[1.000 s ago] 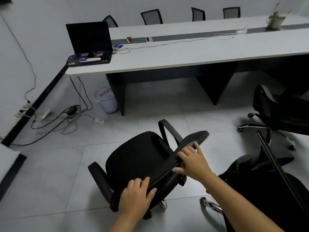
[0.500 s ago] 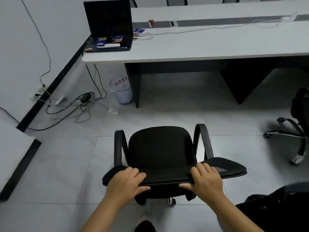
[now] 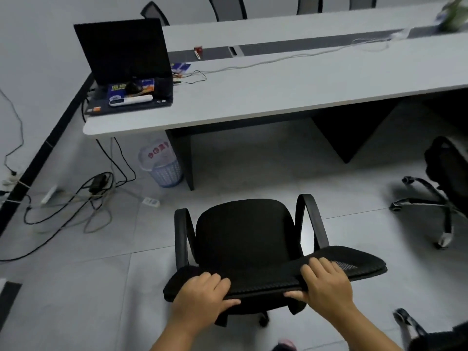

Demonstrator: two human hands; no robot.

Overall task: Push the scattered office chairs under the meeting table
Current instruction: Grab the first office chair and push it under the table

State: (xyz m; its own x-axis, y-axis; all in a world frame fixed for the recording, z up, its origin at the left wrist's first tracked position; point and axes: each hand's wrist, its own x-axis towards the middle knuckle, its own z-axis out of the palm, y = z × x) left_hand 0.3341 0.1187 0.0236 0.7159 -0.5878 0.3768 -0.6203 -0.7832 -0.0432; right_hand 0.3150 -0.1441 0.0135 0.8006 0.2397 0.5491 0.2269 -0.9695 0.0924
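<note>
A black office chair (image 3: 243, 231) with two armrests stands on the tiled floor in front of me, its seat facing the long grey meeting table (image 3: 291, 89). My left hand (image 3: 202, 295) grips the left part of the chair's mesh backrest top, fingers over it and thumb behind. My right hand (image 3: 326, 287) grips the right part the same way. A second black chair (image 3: 445, 178) stands at the right, apart from the table. Part of a third chair (image 3: 415, 330) shows at the bottom right corner.
An open laptop (image 3: 126, 64) sits on the table's left end, with cables and a plant (image 3: 453, 11) further along. A white waste basket (image 3: 162, 163) stands by the table leg. Tangled cables (image 3: 76, 198) lie on the floor at left. Several chairs line the far side.
The chair has swung round from an angled pose to face the table squarely. Both hands stay on its backrest. The table now looks closer than half a second ago.
</note>
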